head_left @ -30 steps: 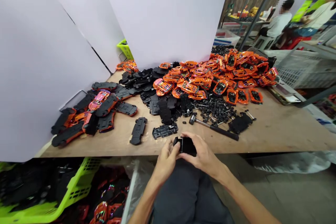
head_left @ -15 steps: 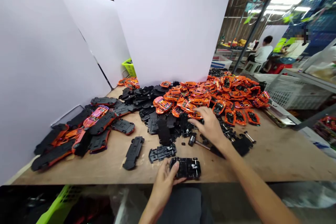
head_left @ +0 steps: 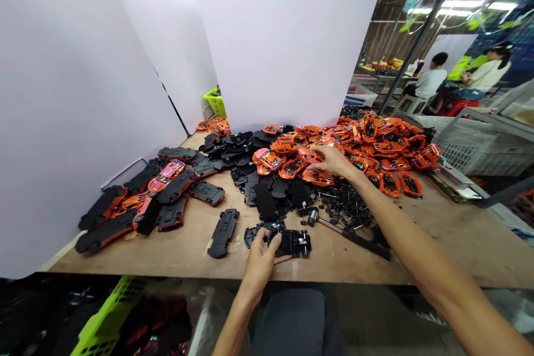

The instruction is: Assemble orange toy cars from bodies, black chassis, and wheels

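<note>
My left hand [head_left: 262, 253] grips a black toy-car chassis with wheels [head_left: 293, 242] at the near edge of the wooden table [head_left: 438, 245]. My right hand [head_left: 330, 160] reaches far across the table into the heap of orange toy-car bodies [head_left: 367, 142]. Its fingers lie on an orange body [head_left: 311, 157], partly spread; whether they have closed on it is unclear. A small hammer [head_left: 334, 226] lies between my two hands.
Black chassis parts [head_left: 233, 150] and small black wheels with axles [head_left: 346, 206] litter the middle. Assembled cars [head_left: 142, 200] are piled at the left. White panels [head_left: 287, 44] wall the back and left. A green basket [head_left: 104, 322] sits below. Two people sit far right.
My right hand has moved farther away from the hammer into the orange car bodies. My left hand has stayed on the black chassis at the table edge. The view has shifted slightly.
</note>
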Tool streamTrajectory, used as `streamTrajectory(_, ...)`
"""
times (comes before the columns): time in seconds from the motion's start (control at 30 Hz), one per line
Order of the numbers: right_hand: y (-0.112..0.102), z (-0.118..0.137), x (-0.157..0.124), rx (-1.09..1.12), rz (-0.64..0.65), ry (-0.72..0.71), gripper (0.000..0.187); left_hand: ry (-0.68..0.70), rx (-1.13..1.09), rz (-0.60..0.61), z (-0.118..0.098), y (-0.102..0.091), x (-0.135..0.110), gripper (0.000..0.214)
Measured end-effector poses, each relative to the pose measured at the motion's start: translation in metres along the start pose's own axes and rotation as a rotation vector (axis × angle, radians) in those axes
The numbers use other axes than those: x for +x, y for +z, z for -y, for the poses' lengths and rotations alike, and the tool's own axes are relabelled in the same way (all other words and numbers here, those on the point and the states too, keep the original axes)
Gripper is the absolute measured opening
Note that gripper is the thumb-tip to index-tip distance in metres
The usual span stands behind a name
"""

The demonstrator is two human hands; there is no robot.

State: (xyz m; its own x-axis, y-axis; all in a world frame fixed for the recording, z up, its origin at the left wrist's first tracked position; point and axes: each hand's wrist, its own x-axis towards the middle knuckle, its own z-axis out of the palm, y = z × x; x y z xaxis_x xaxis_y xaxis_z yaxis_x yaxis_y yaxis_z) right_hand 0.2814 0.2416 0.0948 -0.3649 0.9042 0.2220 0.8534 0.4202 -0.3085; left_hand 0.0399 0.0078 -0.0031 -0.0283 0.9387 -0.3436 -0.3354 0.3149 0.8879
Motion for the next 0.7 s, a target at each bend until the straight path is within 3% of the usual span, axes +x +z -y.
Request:
streamTrajectory(0.1, -0.026, 0.005, -0.042, 0.219, -0.038, 0.092, 0.062, -0.056, -0.048, 0.08, 0.001, 0.002, -0.016, 0.053)
streamTrajectory(0.17, -0.027, 0.024, -0.088, 0.448, -0.023, 0.11, 0.058, -0.067, -0.055, 0.056, 0.007, 0.005, -0.024, 0.056)
streamTrajectory(0.23, -0.013, 0.051, -0.14, 0.546, 0.077, 0.011, 0.053, -0.084, -0.034, 0.028, 0.013, 0.008, -0.029, 0.06)
streamTrajectory(0.37, 0.036, 0.092, -0.218, 0.465, 0.075, -0.146, 0.061, -0.13, -0.028, 0.052, 0.02, 0.011, -0.033, 0.064)
streamTrajectory(0.5, 0.064, 0.097, -0.239, 0.458, 0.076, -0.147, 0.055, -0.161, -0.088, 0.107, 0.018, 0.011, -0.035, 0.07)
streamTrajectory(0.7, 0.073, 0.093, -0.238, 0.494, 0.115, -0.141, 0.056, -0.103, 0.06, 0.064, 0.025, 0.01, -0.036, 0.052)
